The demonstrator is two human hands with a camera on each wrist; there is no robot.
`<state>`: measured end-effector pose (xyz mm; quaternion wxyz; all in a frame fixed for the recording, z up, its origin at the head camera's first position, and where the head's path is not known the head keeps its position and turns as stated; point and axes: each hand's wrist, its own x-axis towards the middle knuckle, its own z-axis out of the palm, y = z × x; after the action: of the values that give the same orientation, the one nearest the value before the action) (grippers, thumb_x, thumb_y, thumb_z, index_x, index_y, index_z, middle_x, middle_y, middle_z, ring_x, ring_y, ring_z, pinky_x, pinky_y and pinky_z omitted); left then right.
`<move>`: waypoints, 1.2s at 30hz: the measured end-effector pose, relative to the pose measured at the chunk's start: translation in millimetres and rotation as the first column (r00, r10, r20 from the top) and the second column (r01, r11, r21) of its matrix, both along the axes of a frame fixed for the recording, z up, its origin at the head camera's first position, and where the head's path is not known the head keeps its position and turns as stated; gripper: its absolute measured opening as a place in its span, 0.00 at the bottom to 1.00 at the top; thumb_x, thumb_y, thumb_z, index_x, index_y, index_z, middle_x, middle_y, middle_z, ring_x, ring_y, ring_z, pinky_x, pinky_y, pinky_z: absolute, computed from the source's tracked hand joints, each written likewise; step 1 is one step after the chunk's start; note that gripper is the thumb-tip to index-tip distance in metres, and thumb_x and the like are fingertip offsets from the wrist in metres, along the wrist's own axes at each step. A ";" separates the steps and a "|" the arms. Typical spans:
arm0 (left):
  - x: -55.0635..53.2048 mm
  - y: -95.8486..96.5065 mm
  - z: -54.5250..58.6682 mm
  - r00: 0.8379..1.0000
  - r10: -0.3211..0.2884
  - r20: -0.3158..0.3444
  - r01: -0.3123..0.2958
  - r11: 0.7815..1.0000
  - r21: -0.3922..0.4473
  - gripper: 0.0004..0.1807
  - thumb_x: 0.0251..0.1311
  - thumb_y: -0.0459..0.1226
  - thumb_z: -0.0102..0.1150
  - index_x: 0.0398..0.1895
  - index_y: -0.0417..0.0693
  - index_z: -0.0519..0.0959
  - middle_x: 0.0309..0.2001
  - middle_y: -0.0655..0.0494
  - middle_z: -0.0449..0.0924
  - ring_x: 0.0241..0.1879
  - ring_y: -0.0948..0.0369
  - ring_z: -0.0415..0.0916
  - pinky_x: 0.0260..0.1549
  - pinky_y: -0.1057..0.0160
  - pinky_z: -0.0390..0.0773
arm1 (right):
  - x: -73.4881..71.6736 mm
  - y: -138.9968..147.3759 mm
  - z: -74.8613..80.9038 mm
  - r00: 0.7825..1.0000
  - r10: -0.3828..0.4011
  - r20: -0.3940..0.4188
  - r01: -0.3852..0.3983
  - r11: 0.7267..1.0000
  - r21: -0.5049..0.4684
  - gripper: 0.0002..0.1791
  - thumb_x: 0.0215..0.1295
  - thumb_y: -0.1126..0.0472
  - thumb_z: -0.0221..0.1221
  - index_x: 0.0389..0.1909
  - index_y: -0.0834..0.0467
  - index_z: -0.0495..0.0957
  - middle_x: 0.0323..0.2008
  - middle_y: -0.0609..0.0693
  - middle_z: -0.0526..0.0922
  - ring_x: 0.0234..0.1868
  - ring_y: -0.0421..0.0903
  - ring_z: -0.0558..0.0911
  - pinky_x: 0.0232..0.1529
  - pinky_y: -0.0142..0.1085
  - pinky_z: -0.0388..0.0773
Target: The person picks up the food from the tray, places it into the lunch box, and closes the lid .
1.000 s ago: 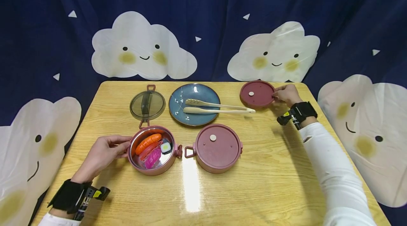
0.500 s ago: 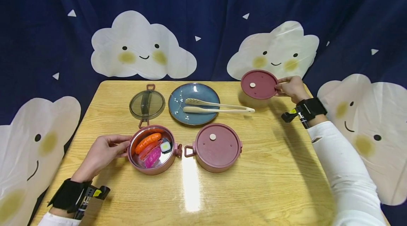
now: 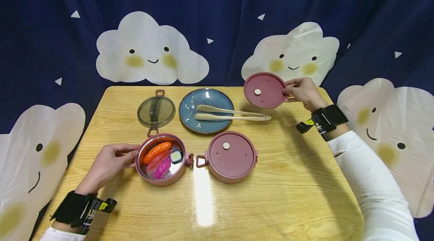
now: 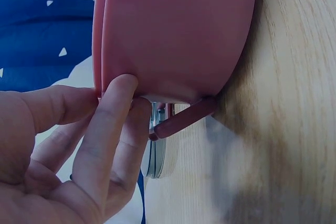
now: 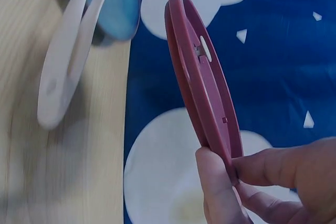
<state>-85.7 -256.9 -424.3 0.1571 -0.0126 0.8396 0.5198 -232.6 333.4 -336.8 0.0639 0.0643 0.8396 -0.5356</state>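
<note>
At the left, my left hand (image 3: 113,163) holds the side of a round pink pot (image 3: 162,182). The left wrist view has its thumb right at the rim and its fingertips against the outer wall of the pot (image 4: 178,35). Inside the pot lie an orange sausage (image 3: 157,152), a magenta piece (image 3: 162,168) and a small white-and-black sushi roll (image 3: 176,157). My right hand (image 3: 303,93) pinches a dark pink round lid (image 3: 266,95) by its edge, raised over the table's back right. Seen side-on in the right wrist view, the lid (image 5: 202,82) sits between thumb and fingers.
A second pink pot with its lid on (image 3: 232,161) stands right of the first. Behind them are a glass lid (image 3: 162,111) and a blue plate (image 3: 190,101) bearing beige tongs (image 3: 244,117), whose end overhangs the rim. A dark blue curtain (image 3: 223,18) hangs behind the table.
The right hand has lifted the dark pink lid off the table's back right and then brought it leftward. The left hand stays at the pot.
</note>
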 end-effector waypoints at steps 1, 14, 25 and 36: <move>0.1 0.0 -0.1 1.000 0.001 0.002 -0.001 1.000 0.003 0.19 0.78 0.32 0.55 0.66 0.30 0.78 0.60 0.30 0.82 0.41 0.71 0.87 0.44 0.63 0.89 | 1.5 -3.6 1.2 1.000 0.009 -0.005 -0.009 1.000 -0.002 0.23 0.75 0.71 0.58 0.66 0.78 0.70 0.28 0.40 0.87 0.31 0.33 0.87 0.39 0.32 0.90; 0.0 1.5 -1.1 1.000 0.003 0.004 -0.003 1.000 -0.001 0.20 0.78 0.32 0.55 0.66 0.31 0.78 0.60 0.31 0.82 0.40 0.72 0.87 0.42 0.65 0.89 | 25.7 -51.1 11.5 0.990 0.139 -0.035 -0.138 0.990 0.039 0.18 0.76 0.70 0.58 0.62 0.75 0.76 0.37 0.50 0.84 0.34 0.37 0.87 0.40 0.34 0.90; -0.4 2.3 -2.0 1.000 0.003 0.015 -0.003 1.000 -0.001 0.20 0.78 0.33 0.55 0.67 0.30 0.78 0.61 0.30 0.82 0.40 0.71 0.88 0.43 0.65 0.89 | 38.3 -81.5 13.1 0.974 0.225 0.013 -0.225 0.974 0.020 0.19 0.75 0.71 0.58 0.63 0.74 0.76 0.40 0.54 0.82 0.34 0.39 0.87 0.39 0.36 0.90; -0.4 0.6 0.7 1.000 -0.005 0.009 0.005 1.000 -0.027 0.20 0.78 0.33 0.55 0.67 0.30 0.78 0.61 0.29 0.81 0.40 0.72 0.87 0.42 0.65 0.89 | 38.9 -122.3 12.4 0.956 0.290 0.039 -0.290 0.957 0.012 0.17 0.72 0.73 0.59 0.60 0.72 0.79 0.39 0.56 0.80 0.32 0.40 0.85 0.40 0.42 0.91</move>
<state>-86.0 -256.3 -423.6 0.1621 -0.0148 0.8458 0.5081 -193.7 211.0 -324.4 0.1565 -0.0490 0.8433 -0.5119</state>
